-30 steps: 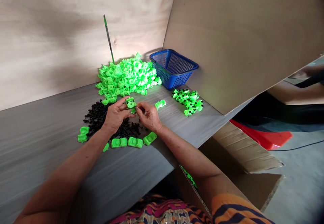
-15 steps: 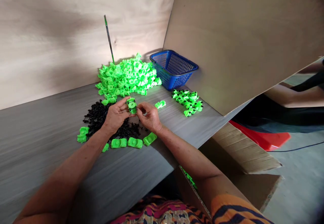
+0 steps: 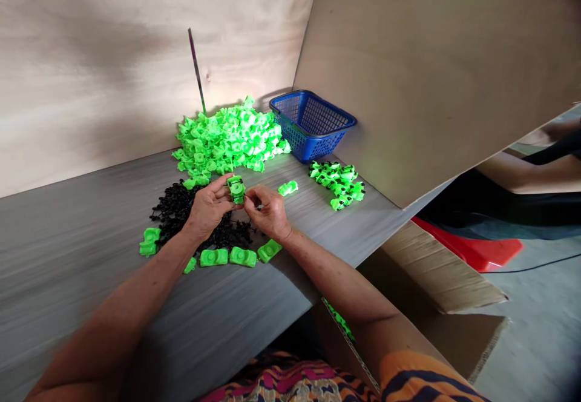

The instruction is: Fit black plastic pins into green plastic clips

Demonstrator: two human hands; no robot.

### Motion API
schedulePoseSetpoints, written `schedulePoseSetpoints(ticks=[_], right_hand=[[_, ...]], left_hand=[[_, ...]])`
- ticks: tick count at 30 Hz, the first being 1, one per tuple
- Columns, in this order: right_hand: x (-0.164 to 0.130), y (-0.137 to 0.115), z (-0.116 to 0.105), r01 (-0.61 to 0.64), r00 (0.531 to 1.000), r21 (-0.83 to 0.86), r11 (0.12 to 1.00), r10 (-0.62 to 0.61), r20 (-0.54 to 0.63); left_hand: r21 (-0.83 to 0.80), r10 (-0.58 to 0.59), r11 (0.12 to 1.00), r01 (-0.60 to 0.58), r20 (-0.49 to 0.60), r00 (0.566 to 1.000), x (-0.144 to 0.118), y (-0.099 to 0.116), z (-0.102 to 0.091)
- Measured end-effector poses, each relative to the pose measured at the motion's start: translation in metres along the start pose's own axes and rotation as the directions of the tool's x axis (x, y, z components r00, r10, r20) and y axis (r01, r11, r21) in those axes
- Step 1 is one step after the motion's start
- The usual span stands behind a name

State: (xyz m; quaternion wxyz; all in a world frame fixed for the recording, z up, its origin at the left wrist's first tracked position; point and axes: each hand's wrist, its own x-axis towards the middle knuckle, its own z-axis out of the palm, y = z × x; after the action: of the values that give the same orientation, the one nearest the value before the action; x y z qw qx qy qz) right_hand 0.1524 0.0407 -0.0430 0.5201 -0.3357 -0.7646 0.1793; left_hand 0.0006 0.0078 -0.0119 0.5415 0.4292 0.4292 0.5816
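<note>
My left hand (image 3: 206,208) holds a green toy car body (image 3: 236,189), its underside turned up. A black wheel axle (image 3: 235,180) lies across its far end, and more black shows at its near end. Against that near corner my right hand (image 3: 270,211) is closed, thumb and forefinger pinched on a black wheel axle that they mostly hide. Under and behind my left hand spreads a heap of black wheel axles (image 3: 175,211). Several green car bodies (image 3: 213,257) lie in a loose row nearer to me.
A large pile of green car bodies (image 3: 227,138) is at the back, beside a blue mesh basket (image 3: 313,138). Cars with black wheels (image 3: 338,181) lie at the right, and one green car (image 3: 287,188) alone. Cardboard boxes (image 3: 447,269) stand below the table; a person's arm (image 3: 531,172) is beyond the panel.
Both hands stay at the same spot around the toy car. My right fingers have shifted very slightly at its near corner; the view has moved a little.
</note>
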Motion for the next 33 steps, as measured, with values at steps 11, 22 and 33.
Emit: schedulePoseSetpoints(ticks=[11,22,33], right_hand=[[-0.0011,-0.0002,0.0004,-0.020,1.000,-0.033,0.999,0.020,-0.012],[0.0002,0.0000,-0.0009,-0.029,0.999,0.028,0.999,0.029,0.015],[-0.0011,0.0029,0.0016,-0.058,0.998,0.078,0.995,0.057,0.016]], left_hand=[[0.012,0.025,1.000,-0.025,0.008,1.000,-0.0003,0.0011,-0.0005],[0.071,0.053,0.996,-0.053,-0.008,0.999,-0.0008,0.0037,-0.0005],[0.124,0.156,0.981,-0.148,-0.055,0.986,-0.0073,0.0030,0.0074]])
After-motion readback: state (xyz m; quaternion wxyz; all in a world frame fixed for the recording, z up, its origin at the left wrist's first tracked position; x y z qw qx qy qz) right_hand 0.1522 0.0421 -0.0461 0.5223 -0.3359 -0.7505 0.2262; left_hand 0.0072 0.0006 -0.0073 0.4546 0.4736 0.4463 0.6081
